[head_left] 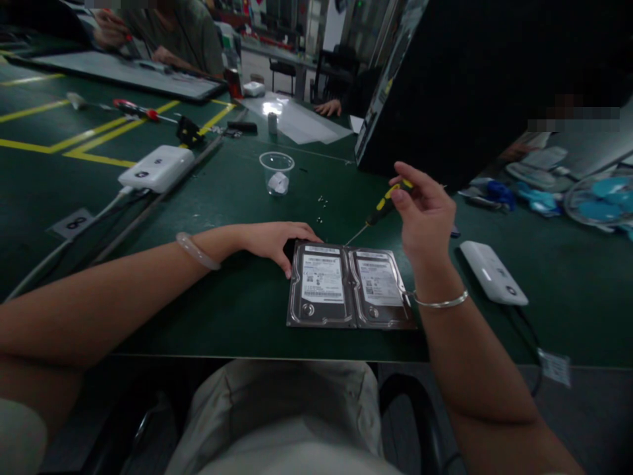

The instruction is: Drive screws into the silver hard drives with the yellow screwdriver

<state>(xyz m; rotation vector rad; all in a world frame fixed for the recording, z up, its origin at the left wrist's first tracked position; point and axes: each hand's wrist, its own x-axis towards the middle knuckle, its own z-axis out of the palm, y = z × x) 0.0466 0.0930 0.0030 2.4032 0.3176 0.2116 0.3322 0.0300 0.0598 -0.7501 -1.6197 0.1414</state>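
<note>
Two hard drives lie side by side on the green table, labels up: the left hard drive and the right hard drive. My left hand grips the left drive's far left corner, thumb on its side and fingers along the far edge. In my right hand, pinched by the handle, is a black and yellow screwdriver. Its shaft slants down to the far edge where the drives meet; whether the tip sits in a screw is too small to tell. Several small screws lie beyond the drives.
A clear plastic cup with white paper inside stands beyond the drives. White adapter boxes with cables lie left and right. A large black panel rises at right. A red screwdriver lies far left. Another person works across the table.
</note>
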